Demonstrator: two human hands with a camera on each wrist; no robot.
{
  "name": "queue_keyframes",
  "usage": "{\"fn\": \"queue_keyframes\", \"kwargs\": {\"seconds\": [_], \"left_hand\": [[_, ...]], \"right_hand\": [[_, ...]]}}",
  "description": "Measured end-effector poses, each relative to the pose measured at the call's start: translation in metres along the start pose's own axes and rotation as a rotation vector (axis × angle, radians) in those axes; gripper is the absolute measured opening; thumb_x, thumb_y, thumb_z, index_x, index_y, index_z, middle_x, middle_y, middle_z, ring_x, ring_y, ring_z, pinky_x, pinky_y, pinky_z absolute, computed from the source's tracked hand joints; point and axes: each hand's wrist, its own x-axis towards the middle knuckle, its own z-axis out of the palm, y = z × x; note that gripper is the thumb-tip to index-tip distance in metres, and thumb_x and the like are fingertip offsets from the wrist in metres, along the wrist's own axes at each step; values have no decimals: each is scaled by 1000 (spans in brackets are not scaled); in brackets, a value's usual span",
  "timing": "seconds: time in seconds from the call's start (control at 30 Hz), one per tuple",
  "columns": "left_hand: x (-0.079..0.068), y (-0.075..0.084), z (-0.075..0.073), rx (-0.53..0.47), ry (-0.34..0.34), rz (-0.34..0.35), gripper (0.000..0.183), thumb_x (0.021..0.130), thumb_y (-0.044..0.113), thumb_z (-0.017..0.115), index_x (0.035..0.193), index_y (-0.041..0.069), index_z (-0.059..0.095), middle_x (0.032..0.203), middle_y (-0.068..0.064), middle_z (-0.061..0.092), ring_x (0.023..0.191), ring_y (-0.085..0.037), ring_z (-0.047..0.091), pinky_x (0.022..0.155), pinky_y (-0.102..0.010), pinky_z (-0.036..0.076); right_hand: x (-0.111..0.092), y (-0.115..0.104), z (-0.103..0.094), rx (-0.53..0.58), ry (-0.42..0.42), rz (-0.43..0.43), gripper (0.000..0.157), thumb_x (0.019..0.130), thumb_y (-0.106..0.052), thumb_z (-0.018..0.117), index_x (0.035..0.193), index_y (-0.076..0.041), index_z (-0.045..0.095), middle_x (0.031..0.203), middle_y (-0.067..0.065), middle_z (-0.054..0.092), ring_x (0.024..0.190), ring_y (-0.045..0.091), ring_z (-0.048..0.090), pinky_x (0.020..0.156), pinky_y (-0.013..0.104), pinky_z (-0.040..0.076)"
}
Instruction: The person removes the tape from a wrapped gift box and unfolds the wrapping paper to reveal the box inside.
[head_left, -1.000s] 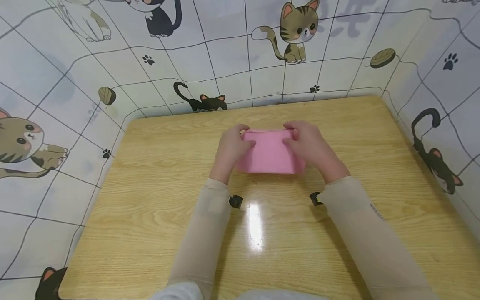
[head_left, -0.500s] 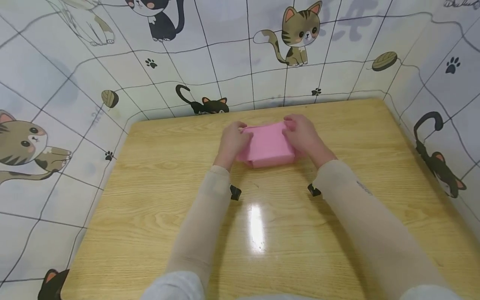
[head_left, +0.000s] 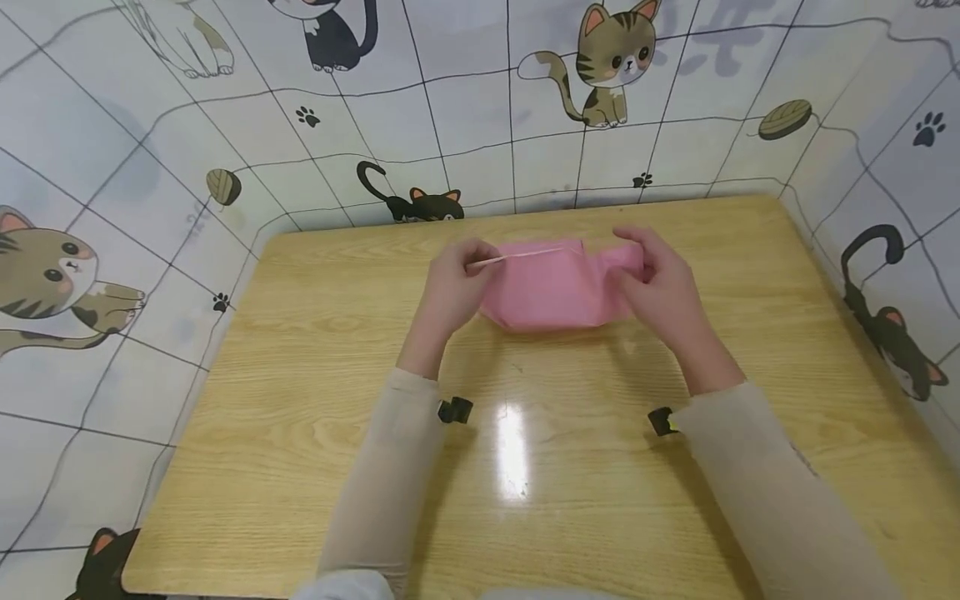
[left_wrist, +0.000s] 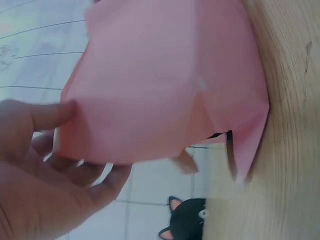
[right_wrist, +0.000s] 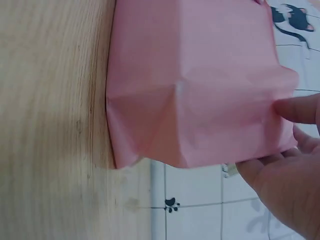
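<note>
A sheet of pink paper [head_left: 551, 292] stands on the far half of the table, folded into a box-like shape. What lies inside it is hidden. My left hand [head_left: 454, 279] pinches its upper left edge, thumb in front and fingers behind, as the left wrist view also shows. My right hand [head_left: 666, 287] pinches the right end, where the paper sticks out past the box shape. A pale edge runs along the top near my left fingers. In both wrist views the paper [right_wrist: 220, 90] has creased corners, and a pointed flap reaches down to the table.
The wooden table [head_left: 300, 467] has a bright light reflection in front of the paper. Walls with cat drawings [head_left: 607, 67] stand close behind the table and on both sides. A small black device [head_left: 456, 410] sits at each wrist.
Both hands have moved apart, the right one farther to the right. The paper's ends now spread wider, and its front, tilted back half a second ago, faces me more upright.
</note>
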Motion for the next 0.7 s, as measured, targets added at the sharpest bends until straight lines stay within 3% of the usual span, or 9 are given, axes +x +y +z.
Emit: {"fn": "queue_keyframes", "kwargs": {"seconds": [0.07, 0.17, 0.27, 0.37, 0.47, 0.57, 0.7], "left_hand": [[-19, 1, -7, -1, -44, 41, 12, 104, 19, 69, 110, 9, 74, 119, -9, 77, 109, -24, 72, 93, -40, 60], [-47, -3, -16, 39, -124, 93, 9, 104, 20, 71, 107, 12, 75, 112, -3, 77, 103, -20, 73, 86, -39, 59], [-72, -12, -23, 124, -231, 154, 4, 101, 18, 74, 103, 15, 77, 107, 3, 78, 104, -17, 74, 91, -41, 59], [-90, -24, -28, 201, -333, 193, 4, 99, 13, 76, 102, 13, 78, 104, 3, 78, 105, -17, 72, 99, -47, 59], [-102, -36, -27, 259, -409, 144, 6, 99, 11, 75, 104, 14, 78, 107, 2, 78, 106, -17, 70, 102, -48, 58], [-111, -43, -21, 336, -511, 35, 16, 96, 23, 80, 111, 16, 77, 114, 4, 76, 109, -16, 67, 102, -43, 56], [-119, -48, -9, 425, -632, -43, 45, 92, 40, 84, 126, 12, 75, 137, -5, 71, 129, -27, 62, 113, -47, 50]], "right_hand": [[-21, 3, -7, 3, -18, -72, 54, 104, -14, 67, 156, -21, 54, 114, 11, 67, 92, 10, 62, 75, 14, 52], [-52, 11, -16, -23, -82, -218, 55, 100, -4, 72, 152, -16, 57, 106, 5, 71, 90, 3, 66, 84, 7, 52], [-79, 23, -22, -94, -163, -340, 57, 94, 4, 77, 146, -14, 63, 99, -1, 74, 91, -2, 67, 92, 4, 49], [-98, 33, -23, -167, -220, -413, 54, 89, 7, 80, 138, -13, 68, 94, -7, 75, 85, -3, 63, 78, 9, 50], [-108, 41, -18, -247, -266, -470, 49, 86, 4, 84, 131, -10, 72, 95, -9, 76, 85, 2, 65, 71, 20, 53], [-115, 39, -13, -311, -383, -396, 41, 92, -15, 84, 130, -11, 72, 106, -7, 78, 102, 13, 72, 87, 35, 61], [-122, 34, -11, -374, -585, -222, 52, 99, -47, 74, 137, -11, 69, 132, 3, 74, 127, 31, 68, 107, 57, 55]]}}
